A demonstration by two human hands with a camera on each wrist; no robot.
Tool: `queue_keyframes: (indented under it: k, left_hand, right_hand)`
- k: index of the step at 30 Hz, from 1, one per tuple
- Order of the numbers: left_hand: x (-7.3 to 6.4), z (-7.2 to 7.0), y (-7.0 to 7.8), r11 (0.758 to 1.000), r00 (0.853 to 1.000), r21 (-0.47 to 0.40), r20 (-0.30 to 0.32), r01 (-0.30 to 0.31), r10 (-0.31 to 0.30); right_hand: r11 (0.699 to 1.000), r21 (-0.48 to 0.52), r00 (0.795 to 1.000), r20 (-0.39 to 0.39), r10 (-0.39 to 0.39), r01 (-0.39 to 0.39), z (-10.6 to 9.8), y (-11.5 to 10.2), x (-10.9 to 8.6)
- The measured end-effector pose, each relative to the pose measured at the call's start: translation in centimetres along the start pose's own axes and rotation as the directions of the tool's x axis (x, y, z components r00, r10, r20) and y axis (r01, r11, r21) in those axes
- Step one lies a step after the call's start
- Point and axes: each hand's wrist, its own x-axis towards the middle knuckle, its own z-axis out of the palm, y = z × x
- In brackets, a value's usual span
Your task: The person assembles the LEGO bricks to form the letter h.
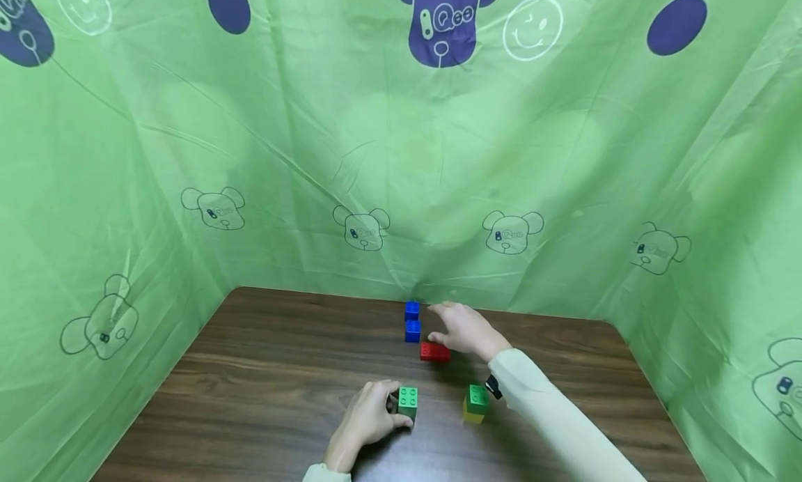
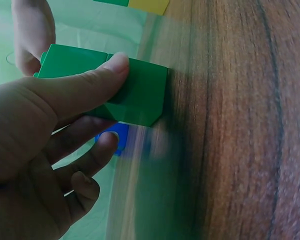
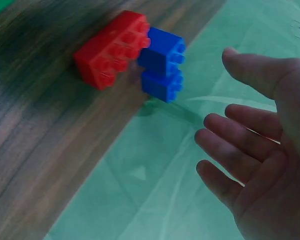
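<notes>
Here's the green block [image 1: 408, 397], upright near the front of the surface [image 1: 269, 377], studs facing up, 4 of them on top, and the left wrist view picks out a seam across its side! Whether its base touches the wood, I cannot tell. The left hand [image 1: 368, 414] has it pinched, thumb pressed flat across the near face, the other fingers bent on the far side.

Over to the right: a green-and-yellow stack [image 1: 475, 403], green piece on top of yellow, standing apart from that pinched block and just beside the right forearm.

Farther back, a red block [image 1: 435, 352] lies long side across, 2 rows of studs up. Just behind it and to the left come 2 small blue pieces, the nearer blue block [image 1: 412, 331] and the farther blue block [image 1: 411, 311], lined up 1 behind the other towards the back edge.

And the right hand [image 1: 465, 329]! It hangs over this group, to the right of the blue pair, thumb and fingers spread well apart, the palm clear of every brick in the right wrist view. A pale sleeve [image 1: 557, 416] runs back from it, a small black device [image 1: 493, 386] at the wrist.

Around it all, green cloth [image 1: 413, 134] printed with bear heads, smiley faces and purple ovals.
</notes>
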Motion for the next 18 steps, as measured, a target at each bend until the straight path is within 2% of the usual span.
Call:
queue_keyframes:
  k: [8, 14, 18]
  left_hand:
    - [0.1, 0.2, 0.3, 1.0, 1.0, 0.03, -0.005, 0.0, 0.0]
    - [0.1, 0.5, 0.4, 0.999, 1.0, 0.035, -0.018, 0.001, 0.0]
    - [0.0, 0.6, 0.3, 0.999, 1.0, 0.045, -0.03, -0.001, 0.003]
  right_hand:
    - [0.997, -0.046, 0.982, 0.177, 0.069, -0.062, 1.7, 0.3, 1.0]
    - [0.993, -0.076, 0.974, 0.199, 0.105, -0.092, 2.2, 0.8, 1.3]
    - [0.991, -0.11, 0.971, 0.217, 0.1, -0.078, 2.3, 0.9, 1.4]
